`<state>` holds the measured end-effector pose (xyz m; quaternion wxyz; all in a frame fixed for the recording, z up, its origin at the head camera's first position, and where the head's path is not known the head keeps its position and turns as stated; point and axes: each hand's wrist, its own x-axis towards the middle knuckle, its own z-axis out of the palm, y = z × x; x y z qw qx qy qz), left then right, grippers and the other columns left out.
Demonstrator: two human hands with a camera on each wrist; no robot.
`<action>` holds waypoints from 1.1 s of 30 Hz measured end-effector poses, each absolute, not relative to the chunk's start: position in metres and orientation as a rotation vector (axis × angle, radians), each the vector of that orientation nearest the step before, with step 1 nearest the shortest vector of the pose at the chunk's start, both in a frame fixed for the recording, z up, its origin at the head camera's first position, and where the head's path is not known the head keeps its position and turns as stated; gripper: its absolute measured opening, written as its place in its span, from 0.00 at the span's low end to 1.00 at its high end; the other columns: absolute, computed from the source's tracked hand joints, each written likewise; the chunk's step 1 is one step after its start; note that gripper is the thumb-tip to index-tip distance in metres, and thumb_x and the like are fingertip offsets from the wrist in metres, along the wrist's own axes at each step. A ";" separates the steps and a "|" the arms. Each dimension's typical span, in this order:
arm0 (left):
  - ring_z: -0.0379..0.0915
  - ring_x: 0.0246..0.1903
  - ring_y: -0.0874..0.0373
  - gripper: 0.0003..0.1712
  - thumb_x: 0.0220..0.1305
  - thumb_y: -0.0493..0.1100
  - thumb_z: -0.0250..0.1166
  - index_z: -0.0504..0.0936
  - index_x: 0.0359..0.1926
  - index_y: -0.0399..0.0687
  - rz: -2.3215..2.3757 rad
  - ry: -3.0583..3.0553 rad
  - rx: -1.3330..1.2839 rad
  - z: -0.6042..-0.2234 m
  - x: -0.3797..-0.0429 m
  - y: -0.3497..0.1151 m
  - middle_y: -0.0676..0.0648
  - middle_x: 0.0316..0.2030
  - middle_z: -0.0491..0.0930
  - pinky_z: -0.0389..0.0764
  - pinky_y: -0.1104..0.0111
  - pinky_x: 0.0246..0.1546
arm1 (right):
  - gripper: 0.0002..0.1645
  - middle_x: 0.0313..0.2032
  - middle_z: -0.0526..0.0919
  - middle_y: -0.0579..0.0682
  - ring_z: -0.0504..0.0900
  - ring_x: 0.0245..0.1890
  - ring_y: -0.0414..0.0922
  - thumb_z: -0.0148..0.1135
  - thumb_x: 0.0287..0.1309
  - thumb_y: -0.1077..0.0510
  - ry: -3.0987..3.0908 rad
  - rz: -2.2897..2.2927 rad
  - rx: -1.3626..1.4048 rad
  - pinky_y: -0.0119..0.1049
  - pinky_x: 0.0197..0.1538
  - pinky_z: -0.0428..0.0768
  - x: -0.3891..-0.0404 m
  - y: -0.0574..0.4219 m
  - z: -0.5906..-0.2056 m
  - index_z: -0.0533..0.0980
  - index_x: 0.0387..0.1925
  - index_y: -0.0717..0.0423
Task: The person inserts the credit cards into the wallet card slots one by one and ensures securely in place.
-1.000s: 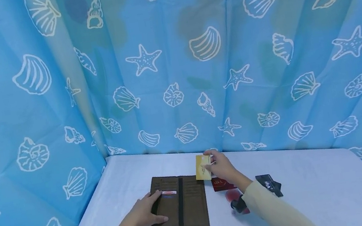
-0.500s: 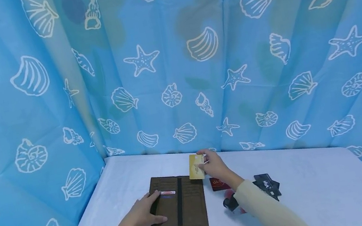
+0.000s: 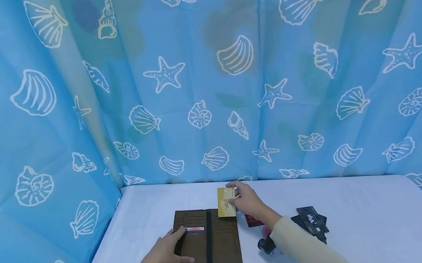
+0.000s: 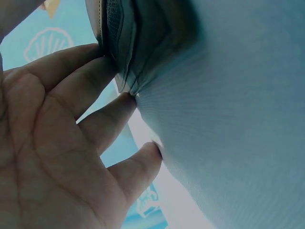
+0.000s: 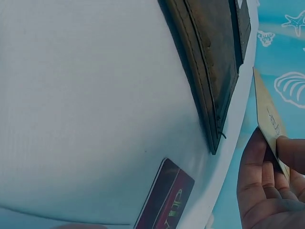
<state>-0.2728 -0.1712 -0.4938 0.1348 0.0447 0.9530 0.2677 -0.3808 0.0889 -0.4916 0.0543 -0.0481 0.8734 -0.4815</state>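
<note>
Hands (image 3: 165,253) on brown wallet (image 3: 224,251) and yellow card (image 3: 224,204)

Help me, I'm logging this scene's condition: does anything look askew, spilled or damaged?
In the right wrist view, a short dark strand juts from the brown wallet, perhaps a loose thread. The black cards lie in an uneven, overlapping pile. Nothing spilled shows.

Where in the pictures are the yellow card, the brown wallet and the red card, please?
Yellow card (image 3: 222,204): head view, on its printed face, near the middle.
Brown wallet (image 3: 224,246): head view, on the bare inner side of its right half.
Red card (image 5: 168,194): right wrist view, on its upper face.
</note>
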 end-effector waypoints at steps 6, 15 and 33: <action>0.57 0.68 0.25 0.51 0.46 0.53 0.80 0.68 0.70 0.49 0.783 2.777 0.122 -0.491 -0.273 -0.171 0.32 0.69 0.65 0.65 0.33 0.62 | 0.27 0.44 0.79 0.57 0.82 0.37 0.45 0.62 0.63 0.65 2.675 -1.483 -0.153 0.35 0.35 0.85 -0.381 0.084 -0.490 0.71 0.64 0.52; 0.57 0.68 0.26 0.52 0.46 0.54 0.80 0.68 0.71 0.50 0.770 2.762 0.094 -0.492 -0.276 -0.171 0.32 0.69 0.64 0.65 0.33 0.63 | 0.27 0.46 0.78 0.55 0.80 0.39 0.46 0.63 0.64 0.61 2.689 -1.433 -0.136 0.34 0.37 0.83 -0.381 0.079 -0.490 0.72 0.64 0.47; 0.58 0.68 0.27 0.51 0.46 0.53 0.80 0.68 0.71 0.50 0.774 2.747 0.115 -0.499 -0.276 -0.173 0.33 0.69 0.65 0.66 0.33 0.62 | 0.27 0.45 0.79 0.55 0.79 0.38 0.46 0.63 0.64 0.62 2.677 -1.429 -0.126 0.34 0.36 0.83 -0.375 0.075 -0.493 0.72 0.64 0.48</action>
